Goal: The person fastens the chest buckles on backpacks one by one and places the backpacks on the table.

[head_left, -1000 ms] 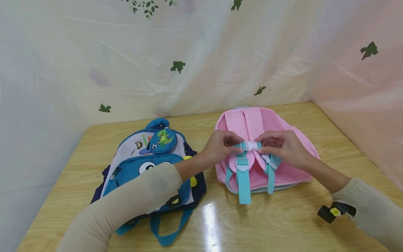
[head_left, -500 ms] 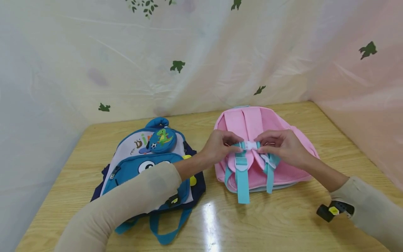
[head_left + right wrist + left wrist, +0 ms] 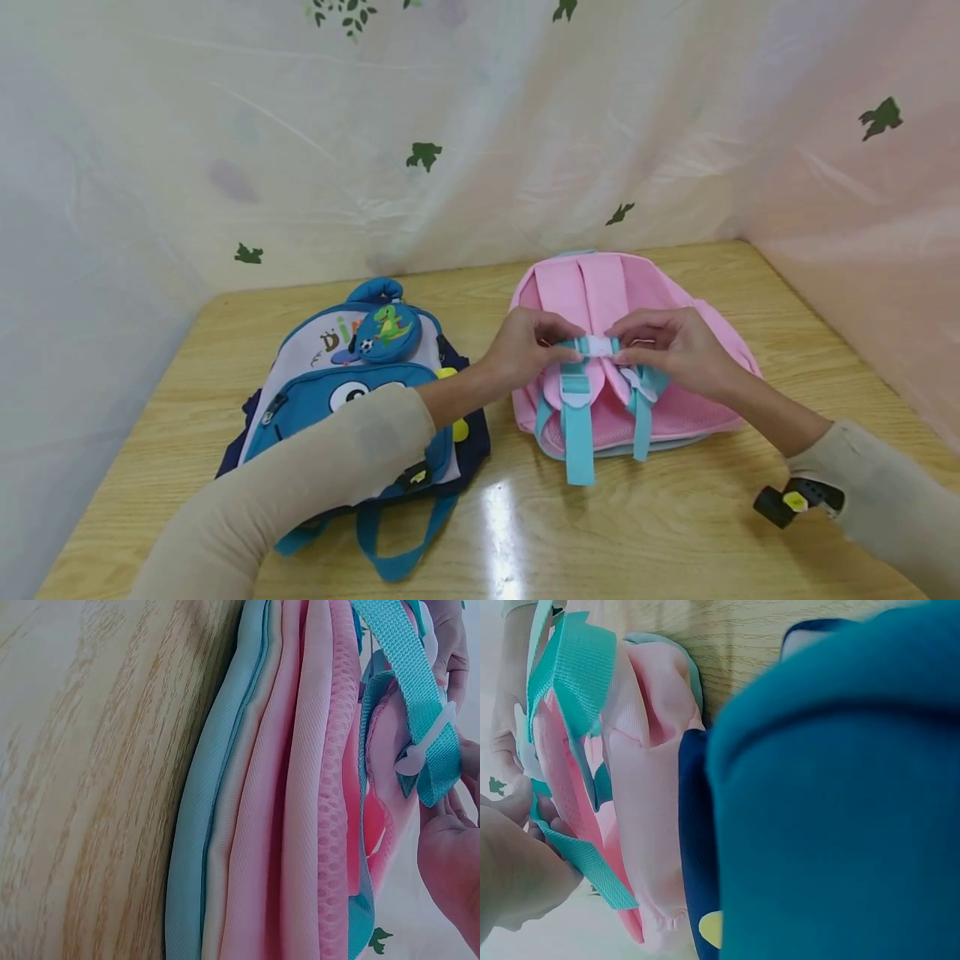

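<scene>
A pink backpack lies on the table with its shoulder straps facing up. Across those straps, a white plastic buckle on teal webbing sits between both hands. My left hand pinches the buckle's left end, thumb below and fingers above. At its right end, my right hand pinches in the same way. In the left wrist view, teal webbing trails from the left fingers. The right wrist view shows a white strap adjuster close to the right fingers, which partly hide the buckle.
A blue dinosaur backpack lies to the left, under my left forearm. Its round dinosaur pouch rests on top. Loose teal strap ends hang toward the front of the wooden table. A pale curtain stands behind.
Both hands stay at the two ends of the buckle, with barely any movement. The two backpacks keep their places.
</scene>
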### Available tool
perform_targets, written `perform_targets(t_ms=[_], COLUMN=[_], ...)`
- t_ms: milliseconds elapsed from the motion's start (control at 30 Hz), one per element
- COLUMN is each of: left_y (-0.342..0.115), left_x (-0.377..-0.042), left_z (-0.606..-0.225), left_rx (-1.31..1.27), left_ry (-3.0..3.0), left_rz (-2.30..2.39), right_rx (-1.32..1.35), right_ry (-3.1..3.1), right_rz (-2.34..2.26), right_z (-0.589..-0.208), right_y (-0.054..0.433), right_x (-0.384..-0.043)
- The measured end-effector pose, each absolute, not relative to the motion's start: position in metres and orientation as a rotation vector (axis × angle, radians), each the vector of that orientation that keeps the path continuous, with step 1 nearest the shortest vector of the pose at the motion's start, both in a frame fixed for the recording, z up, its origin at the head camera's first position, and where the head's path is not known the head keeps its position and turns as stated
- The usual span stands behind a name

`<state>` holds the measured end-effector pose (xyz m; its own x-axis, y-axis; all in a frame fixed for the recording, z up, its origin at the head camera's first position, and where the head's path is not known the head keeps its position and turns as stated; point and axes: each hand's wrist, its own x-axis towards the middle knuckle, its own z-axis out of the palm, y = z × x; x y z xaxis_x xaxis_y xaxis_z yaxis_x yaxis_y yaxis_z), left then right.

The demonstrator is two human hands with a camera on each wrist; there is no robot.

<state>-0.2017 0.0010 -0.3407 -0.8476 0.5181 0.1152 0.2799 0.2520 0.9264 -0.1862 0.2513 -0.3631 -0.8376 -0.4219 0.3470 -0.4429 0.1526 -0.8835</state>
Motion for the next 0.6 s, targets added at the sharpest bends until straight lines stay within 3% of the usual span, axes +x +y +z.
perform_targets(t_ms=[600], left_y=[0.0007], left_x=[-0.198], left_z=[-0.337], left_rx=[0.766], left_ry=[2.41], left_rz=[1.425], right_rx=[0.943], right_ry=[-2.478], right_rz=[1.751], right_z=[-0.3642], right_y=[0.2547], right_x=[-0.1868])
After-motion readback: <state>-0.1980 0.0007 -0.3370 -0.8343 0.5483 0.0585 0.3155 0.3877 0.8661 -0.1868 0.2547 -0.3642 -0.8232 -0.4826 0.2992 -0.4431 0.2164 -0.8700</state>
